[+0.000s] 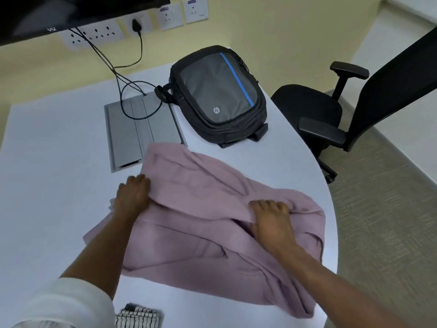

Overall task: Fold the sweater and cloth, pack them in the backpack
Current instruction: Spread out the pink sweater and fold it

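A pink sweater (201, 223) lies spread and partly folded over on the white table (52, 176). My left hand (133, 196) grips the folded edge of the sweater at its left side, fingers curled under the fabric. At the right side my right hand (272, 218) grips a bunched fold of the sweater. A black and grey backpack (217, 91) with a blue stripe lies flat at the back of the table, beyond the sweater. A black-and-white checked cloth (138, 316) lies at the table's near edge, partly out of frame.
A grey cable-box lid (139, 129) is set into the table left of the backpack, with black cables (127, 74) running up to wall sockets. A black office chair (350, 110) stands right of the table. A dark monitor (71, 13) hangs at top left.
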`<state>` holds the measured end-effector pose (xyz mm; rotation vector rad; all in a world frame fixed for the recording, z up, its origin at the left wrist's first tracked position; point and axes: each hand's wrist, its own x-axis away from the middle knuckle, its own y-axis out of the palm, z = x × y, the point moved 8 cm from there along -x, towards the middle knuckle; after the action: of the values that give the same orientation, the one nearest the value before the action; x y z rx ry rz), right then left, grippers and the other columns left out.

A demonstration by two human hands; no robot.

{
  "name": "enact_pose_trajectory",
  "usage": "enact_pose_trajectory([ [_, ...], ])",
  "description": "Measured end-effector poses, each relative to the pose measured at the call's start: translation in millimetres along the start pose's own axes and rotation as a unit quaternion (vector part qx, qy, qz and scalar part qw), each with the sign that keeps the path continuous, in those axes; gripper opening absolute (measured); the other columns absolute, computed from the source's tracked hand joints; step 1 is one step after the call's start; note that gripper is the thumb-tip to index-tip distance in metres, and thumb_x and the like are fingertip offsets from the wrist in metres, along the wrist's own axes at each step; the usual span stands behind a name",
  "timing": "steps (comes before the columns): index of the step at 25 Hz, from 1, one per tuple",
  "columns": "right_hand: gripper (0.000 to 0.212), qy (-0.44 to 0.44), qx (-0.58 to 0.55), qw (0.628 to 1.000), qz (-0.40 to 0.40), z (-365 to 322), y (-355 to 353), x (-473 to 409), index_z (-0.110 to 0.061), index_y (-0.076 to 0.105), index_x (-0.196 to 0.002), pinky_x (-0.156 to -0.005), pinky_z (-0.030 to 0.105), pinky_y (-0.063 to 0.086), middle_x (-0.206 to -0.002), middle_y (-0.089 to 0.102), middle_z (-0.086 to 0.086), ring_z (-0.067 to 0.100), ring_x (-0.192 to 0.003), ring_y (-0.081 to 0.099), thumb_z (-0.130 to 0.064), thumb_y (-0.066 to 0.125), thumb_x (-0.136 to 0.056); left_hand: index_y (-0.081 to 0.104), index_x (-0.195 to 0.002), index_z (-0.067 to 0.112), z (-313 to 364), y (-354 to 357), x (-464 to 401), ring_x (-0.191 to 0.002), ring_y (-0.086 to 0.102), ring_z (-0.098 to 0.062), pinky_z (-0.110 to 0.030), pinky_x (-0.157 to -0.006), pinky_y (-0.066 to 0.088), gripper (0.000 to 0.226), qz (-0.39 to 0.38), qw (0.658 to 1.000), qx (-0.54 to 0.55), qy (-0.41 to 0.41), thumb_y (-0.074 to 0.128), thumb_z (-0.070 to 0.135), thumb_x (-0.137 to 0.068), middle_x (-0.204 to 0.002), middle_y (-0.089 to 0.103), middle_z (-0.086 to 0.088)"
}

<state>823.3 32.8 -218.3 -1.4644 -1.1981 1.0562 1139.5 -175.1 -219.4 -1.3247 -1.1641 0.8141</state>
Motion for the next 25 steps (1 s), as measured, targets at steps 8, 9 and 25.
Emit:
enact_pose_trajectory([
  [8, 0.029, 0.020, -0.032, 0.999, -0.029, 4.8, 4.6, 5.6, -0.015, 0.071, -0.100, -0.081, 0.042, 0.049, -0.095, 0.071, 0.003, 0.028, -0.092, 0.064, -0.024, 0.066, -0.074, 0.063, -0.115, 0.010, 4.6, 10.6, -1.6, -0.103, 0.058, -0.038, -0.045, -0.085, 0.045, 0.034, 0.034, 0.999, 0.033, 0.007, 0.046, 0.005, -0.086, -0.123, 0.063, -0.014],
  [9, 0.028, 0.028, -0.021, 0.998, -0.057, 12.7, 9.3, -0.7, -0.014, 0.072, -0.098, -0.080, 0.042, 0.050, -0.094, 0.072, 0.004, 0.029, -0.090, 0.064, -0.024, 0.062, -0.074, 0.058, -0.129, 0.015, 11.4, 16.7, -8.9, -0.113, 0.056, -0.037, -0.047, -0.091, 0.043, 0.041, -0.002, 0.997, 0.073, 0.021, 0.047, 0.010, -0.090, -0.135, 0.057, -0.011],
  [25, 0.063, 0.188, -0.054, 0.952, -0.236, 130.0, 59.8, -71.3, -0.026, 0.045, -0.138, -0.097, 0.043, 0.035, -0.130, 0.053, -0.001, 0.024, -0.121, 0.050, -0.053, 0.065, -0.085, 0.037, -0.149, 0.022, 71.4, 2.4, -155.7, -0.135, 0.037, -0.032, -0.054, -0.105, 0.034, 0.063, 0.001, 0.993, -0.021, 0.120, 0.057, 0.012, -0.089, -0.151, 0.043, -0.005],
])
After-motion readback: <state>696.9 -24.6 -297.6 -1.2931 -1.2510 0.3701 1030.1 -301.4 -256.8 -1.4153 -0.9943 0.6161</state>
